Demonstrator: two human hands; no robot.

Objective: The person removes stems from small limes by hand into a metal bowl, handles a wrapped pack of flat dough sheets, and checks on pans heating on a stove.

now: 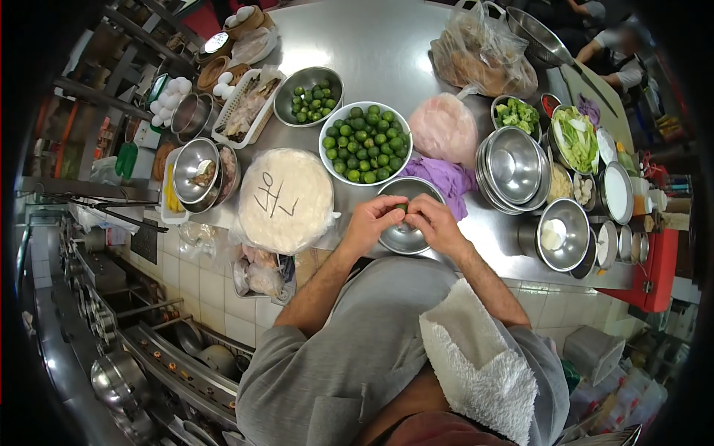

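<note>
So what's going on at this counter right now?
A person holds a small green fruit at the fingertips of the left hand and right hand, over a metal bowl. Just beyond stands a white bowl full of similar green fruit, with more in a steel bowl farther off. Whether the held one is whole or cut is too small to tell.

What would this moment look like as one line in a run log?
both hands: on one green fruit | below: metal bowl | beside it: purple cloth | beyond: white bowl, full of green fruit
</note>
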